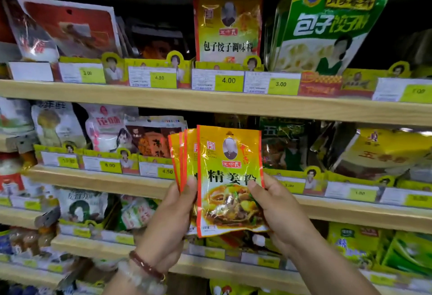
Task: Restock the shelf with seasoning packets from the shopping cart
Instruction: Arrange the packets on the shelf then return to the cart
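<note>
Wooden shelves run across the whole frame in tiers, each front edge lined with yellow price tags. On the top tier, right of centre, a large green packet leans left, its lower left corner close beside an upright yellow-and-orange packet at upper centre; left of that lies a dark gap holding only low dark bags, then a red packet tilted back at upper left. The middle tier is crowded: a white and pink bag and a brown bag at left, a green packet and a slumped yellow bag at right. The stretch of that tier at centre frame is hidden behind the held packets, so its free room cannot be judged. Lower tiers carry more bags, blurred.

At centre frame, in front of the middle shelf edge, a fan of yellow-and-orange seasoning packets stands upright and off the shelf. The left hand, wearing a beaded bracelet, rises from lower centre and grips the fan's left side, thumb pressed on the front. The right hand comes from the lower right and pinches the front packet's right edge, thumb on its face, fingers behind
</note>
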